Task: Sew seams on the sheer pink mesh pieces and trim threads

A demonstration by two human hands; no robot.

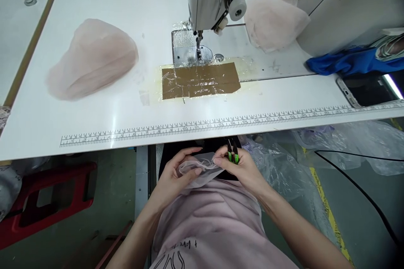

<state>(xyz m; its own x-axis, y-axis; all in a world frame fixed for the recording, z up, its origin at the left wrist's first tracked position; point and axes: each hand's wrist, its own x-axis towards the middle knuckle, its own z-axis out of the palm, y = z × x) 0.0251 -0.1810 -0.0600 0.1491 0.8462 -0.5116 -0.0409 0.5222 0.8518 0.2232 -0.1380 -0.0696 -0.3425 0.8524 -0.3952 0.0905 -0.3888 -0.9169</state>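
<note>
Over my lap, below the table's front edge, my left hand (181, 171) is closed on a small piece of sheer white fabric (205, 175), thumb on top. My right hand (241, 166) pinches the other side of that fabric, where pale strings or a gathered edge show. Tucked in the fingers of the same hand are green-handled thread snips (232, 152), their dark blades pointing away from me. On the table to the left lies a heap of sheer pink fabric (97, 61). Another pink fabric heap (274, 21) rests right of the needle.
A sewing machine (206, 2) stands over the white table (132, 117), with brown tape (200, 80) before its needle plate. A printed ruler (221, 124) runs along the front edge. At right are a phone (372, 88) and blue cloth (344, 62). A red stool (75, 189) stands lower left.
</note>
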